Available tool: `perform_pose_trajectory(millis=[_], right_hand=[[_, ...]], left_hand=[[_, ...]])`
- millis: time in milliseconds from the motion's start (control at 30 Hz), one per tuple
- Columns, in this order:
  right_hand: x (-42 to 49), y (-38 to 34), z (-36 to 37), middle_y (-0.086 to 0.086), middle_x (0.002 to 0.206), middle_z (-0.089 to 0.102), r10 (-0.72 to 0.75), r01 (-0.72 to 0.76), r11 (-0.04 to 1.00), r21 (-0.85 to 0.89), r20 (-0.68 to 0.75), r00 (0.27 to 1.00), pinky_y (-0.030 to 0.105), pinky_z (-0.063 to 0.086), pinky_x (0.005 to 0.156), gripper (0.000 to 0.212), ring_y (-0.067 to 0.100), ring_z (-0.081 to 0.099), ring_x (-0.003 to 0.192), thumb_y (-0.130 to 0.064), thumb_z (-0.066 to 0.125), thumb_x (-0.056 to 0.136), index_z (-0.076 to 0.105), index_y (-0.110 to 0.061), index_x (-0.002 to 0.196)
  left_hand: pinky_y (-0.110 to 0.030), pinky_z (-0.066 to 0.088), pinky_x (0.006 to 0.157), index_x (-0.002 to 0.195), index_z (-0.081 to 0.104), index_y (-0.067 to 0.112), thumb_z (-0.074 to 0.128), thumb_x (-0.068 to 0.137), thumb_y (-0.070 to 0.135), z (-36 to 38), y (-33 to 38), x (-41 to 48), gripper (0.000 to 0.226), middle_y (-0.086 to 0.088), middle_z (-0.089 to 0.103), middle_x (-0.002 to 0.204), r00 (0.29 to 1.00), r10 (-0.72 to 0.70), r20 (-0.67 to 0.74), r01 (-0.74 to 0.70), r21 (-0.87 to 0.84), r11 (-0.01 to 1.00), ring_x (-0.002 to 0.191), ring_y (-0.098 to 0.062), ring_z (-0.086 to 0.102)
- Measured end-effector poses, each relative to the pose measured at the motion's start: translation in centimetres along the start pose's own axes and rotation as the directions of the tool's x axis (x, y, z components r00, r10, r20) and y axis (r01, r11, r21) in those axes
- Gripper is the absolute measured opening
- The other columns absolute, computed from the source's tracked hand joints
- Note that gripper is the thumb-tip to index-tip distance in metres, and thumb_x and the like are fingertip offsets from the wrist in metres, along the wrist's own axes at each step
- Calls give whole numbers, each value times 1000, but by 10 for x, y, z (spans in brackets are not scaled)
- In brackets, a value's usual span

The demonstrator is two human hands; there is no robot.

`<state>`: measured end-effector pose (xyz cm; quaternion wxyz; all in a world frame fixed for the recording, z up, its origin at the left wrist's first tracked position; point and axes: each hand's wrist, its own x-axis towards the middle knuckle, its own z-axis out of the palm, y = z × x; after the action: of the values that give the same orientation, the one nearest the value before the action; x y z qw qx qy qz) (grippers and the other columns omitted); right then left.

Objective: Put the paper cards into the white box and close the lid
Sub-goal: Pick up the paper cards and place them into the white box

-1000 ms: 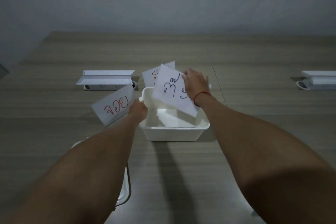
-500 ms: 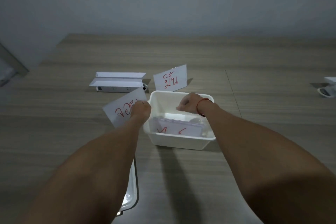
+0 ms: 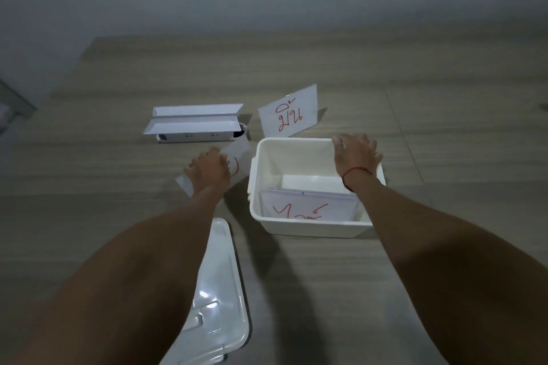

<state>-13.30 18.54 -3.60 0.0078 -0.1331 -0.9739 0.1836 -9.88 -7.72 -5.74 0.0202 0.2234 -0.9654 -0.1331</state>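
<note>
The white box (image 3: 302,228) stands uncovered on the wooden table, and cards with red writing (image 3: 308,207) lean against its near wall inside. My right hand (image 3: 355,154) hovers over the box's far right corner, fingers spread, holding nothing. Left of the box, my left hand (image 3: 209,170) grips a white card with red writing (image 3: 237,161). Just behind the box, another card with red writing (image 3: 289,115) stands tilted. The white lid (image 3: 218,296) lies near me on the table, partly under my left forearm.
A white socket strip with raised flaps (image 3: 195,124) sits behind my left hand. The wooden table (image 3: 444,157) runs back to a grey wall. A grey object (image 3: 12,104) shows at the left edge.
My right hand let go of the blue-lettered card inside the box and rose to the far right corner, now empty. My left hand kept its card and lowered it beside the box.
</note>
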Motion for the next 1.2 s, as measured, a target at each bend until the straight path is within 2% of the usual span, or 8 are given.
perform_pose_trajectory(millis=[133, 300, 500, 667, 800, 900, 1100, 1200], right_hand=[[-6, -1, 6, 6, 144, 45, -5, 5, 1000, 2, -8, 1000, 46, 31, 104, 40, 30, 36, 132, -40, 31, 100, 58, -27, 127], [-10, 7, -11, 3, 159, 25, 12, -16, 999, 32, 138, 990, 51, 24, 113, 49, 27, 20, 146, -37, 35, 100, 35, -16, 145], [-20, 32, -37, 17, 141, 49, 124, -148, 986, 80, 249, 961, 46, 40, 107, 42, 36, 47, 130, -20, 43, 96, 41, -9, 136], [-38, 48, -48, 18, 141, 49, 114, -161, 979, 122, 327, 938, 40, 44, 105, 44, 36, 50, 128, -13, 40, 95, 44, -10, 138], [-48, 53, -53, 18, 142, 48, 85, -140, 980, 140, 342, 936, 37, 43, 103, 43, 35, 50, 128, -11, 42, 95, 44, -9, 138], [-51, 56, -56, 18, 140, 50, 72, -133, 978, 159, 344, 936, 38, 43, 103, 42, 35, 50, 128, -10, 43, 94, 47, -9, 136], [-51, 61, -55, 18, 138, 52, 58, -112, 981, 158, 314, 947, 38, 44, 102, 38, 36, 52, 125, -9, 43, 95, 49, -8, 133], [-51, 58, -54, 19, 139, 50, 67, -111, 985, 135, 295, 953, 38, 43, 104, 39, 37, 51, 126, -8, 40, 96, 49, -7, 134]], left_hand=[[-45, 32, 98, 111, 58, 11, 35, 101, 36, 8, -5, -4, 36, -15, 62, 113, 996, 68, -59, -73, -78, 994, 112, -32, 53], [-43, 34, 95, 111, 56, 7, 27, 103, 34, -10, 10, -7, 41, -16, 60, 114, 985, 89, -151, -95, -35, 995, 109, -33, 53], [-44, 33, 92, 109, 55, 7, 30, 102, 27, -78, 42, 0, 33, -18, 61, 113, 912, 259, -318, -222, 147, 964, 108, -34, 52], [-39, 30, 90, 101, 54, 8, 28, 103, 33, -104, 86, -20, 36, -15, 60, 107, 847, 393, -358, -397, 66, 916, 102, -31, 50], [-38, 31, 88, 99, 54, 11, 28, 103, 35, -92, 122, -47, 36, -12, 60, 104, 781, 531, -329, -552, 35, 833, 99, -28, 50], [-39, 31, 87, 100, 56, 11, 28, 102, 35, -74, 136, -63, 37, -10, 62, 102, 754, 590, -289, -601, 60, 797, 98, -29, 52], [-37, 35, 88, 99, 55, 13, 28, 102, 36, -28, 118, -91, 36, -6, 62, 101, 779, 616, -119, -614, 55, 787, 94, -27, 52], [-35, 37, 85, 97, 56, 13, 28, 102, 38, -10, 102, -103, 38, -8, 64, 100, 795, 605, 51, -606, 26, 795, 91, -25, 54]])
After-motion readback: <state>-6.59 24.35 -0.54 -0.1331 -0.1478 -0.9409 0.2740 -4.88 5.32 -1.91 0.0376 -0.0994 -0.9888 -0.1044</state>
